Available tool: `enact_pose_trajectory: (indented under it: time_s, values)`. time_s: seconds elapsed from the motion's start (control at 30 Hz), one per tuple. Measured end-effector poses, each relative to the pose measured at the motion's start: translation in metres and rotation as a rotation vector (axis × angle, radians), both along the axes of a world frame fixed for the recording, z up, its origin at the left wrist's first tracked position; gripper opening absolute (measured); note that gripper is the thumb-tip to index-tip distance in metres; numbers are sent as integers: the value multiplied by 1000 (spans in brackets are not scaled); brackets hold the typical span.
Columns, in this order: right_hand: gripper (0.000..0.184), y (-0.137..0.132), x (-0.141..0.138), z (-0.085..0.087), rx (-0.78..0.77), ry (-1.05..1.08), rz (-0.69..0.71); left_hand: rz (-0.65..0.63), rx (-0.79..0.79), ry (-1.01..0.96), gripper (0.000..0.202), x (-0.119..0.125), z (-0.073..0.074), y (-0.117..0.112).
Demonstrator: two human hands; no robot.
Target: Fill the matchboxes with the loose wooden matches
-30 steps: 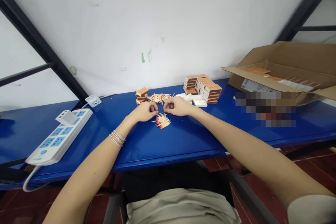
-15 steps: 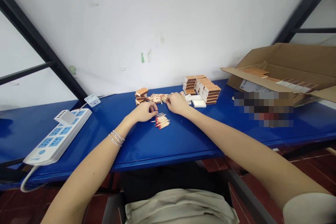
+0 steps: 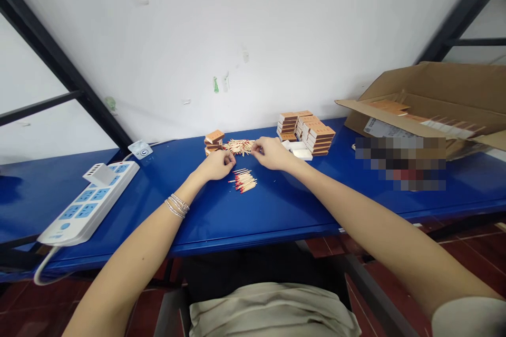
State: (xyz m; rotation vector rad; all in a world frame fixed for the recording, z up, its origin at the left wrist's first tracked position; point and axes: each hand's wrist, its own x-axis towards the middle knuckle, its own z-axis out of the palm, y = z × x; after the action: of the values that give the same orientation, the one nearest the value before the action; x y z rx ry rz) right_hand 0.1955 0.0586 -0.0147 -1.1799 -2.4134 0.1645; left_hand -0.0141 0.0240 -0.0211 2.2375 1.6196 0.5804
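Note:
In the head view, a heap of loose matches (image 3: 239, 146) lies at the back of the blue table. A smaller bunch of red-tipped matches (image 3: 245, 181) is spread in front of it. My left hand (image 3: 218, 164) rests at the left of the two groups, fingers curled in; what it holds, if anything, is hidden. At the heap's right end is my right hand (image 3: 273, 153), its thumb and fingertips drawn together low over the table. Whatever may be between them is too small to make out. Behind my left hand stands a short stack of matchboxes (image 3: 214, 139).
Stacked matchboxes (image 3: 318, 137) stand beyond my right hand, with white matchbox trays (image 3: 302, 154) before them. An open cardboard box (image 3: 422, 84) sits at the right, near a blurred patch. A white power strip (image 3: 93, 205) and a small plug-in device (image 3: 140, 149) lie at the left.
My right hand has moved slightly right, and its fingers have shifted a little. My left hand stays almost in place beside the bunch of matches. The view has tilted slightly.

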Motion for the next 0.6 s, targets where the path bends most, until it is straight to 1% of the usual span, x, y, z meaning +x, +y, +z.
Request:
enact_pose_trajectory:
  time_s: [0.07,0.1,0.13,0.17,0.2,0.3,0.4,0.5,0.6]
  values:
    - [15,-2,1,0,-130,26,195,18,7,-9,9,-1,-2,2]
    - [13,-2,1,-1,-182,26,256,16,7,-13,10,-1,-2,2]
    - [12,-2,0,-2,-213,25,278,11,5,-16,10,-1,-2,2]
    - [12,-2,-1,-3,-218,22,262,1,3,-18,11,-1,-2,1]
    - [12,-1,-2,-4,-197,19,216,-9,2,-18,11,-1,-2,1]
    - [15,3,-8,-7,-75,-19,23,-37,-13,-4,10,0,0,-1]
    - [20,7,-15,-10,-8,-84,-100,-68,-24,-3,11,1,1,-3]
    - [23,9,-22,-13,17,-120,-142,-88,-25,-9,12,2,2,-4]
    - [26,9,-24,-14,45,-143,-132,-84,-24,-14,13,2,2,-4]
